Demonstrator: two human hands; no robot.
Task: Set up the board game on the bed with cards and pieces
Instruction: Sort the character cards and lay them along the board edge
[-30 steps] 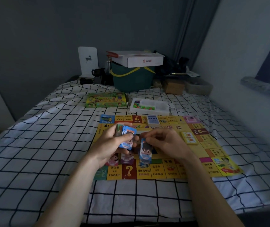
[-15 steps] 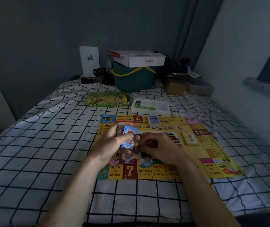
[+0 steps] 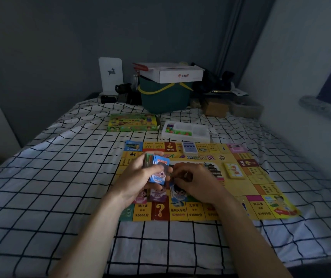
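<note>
A yellow game board (image 3: pixel 261 189) lies flat on the checked bed sheet. My left hand (image 3: pixel 138 177) grips a stack of play-money cards (image 3: pixel 157 169), blue one on top, above the board's near left part. My right hand (image 3: pixel 194 181) rests on the board just right of it, fingers curled over a blue character card (image 3: pixel 177 194) lying by the board's near edge. Two more cards, pink (image 3: pixel 140 198) and purple (image 3: pixel 158 195), lie beside it. A blue card deck (image 3: pixel 189 147) sits on the far edge, a yellow deck (image 3: pixel 234 170) at the right.
Beyond the board lie the green game box (image 3: pixel 132 122) and a white tray (image 3: pixel 204 133) with coloured pieces. A green basket (image 3: pixel 164 97) topped by a white carton (image 3: pixel 172 73), a white panel and cardboard boxes stand at the bed's far end. A wall runs along the right.
My right hand has carried the blue character card down from beside the stack and laid it on the board by the pink and purple cards. My left hand still holds the stack.
</note>
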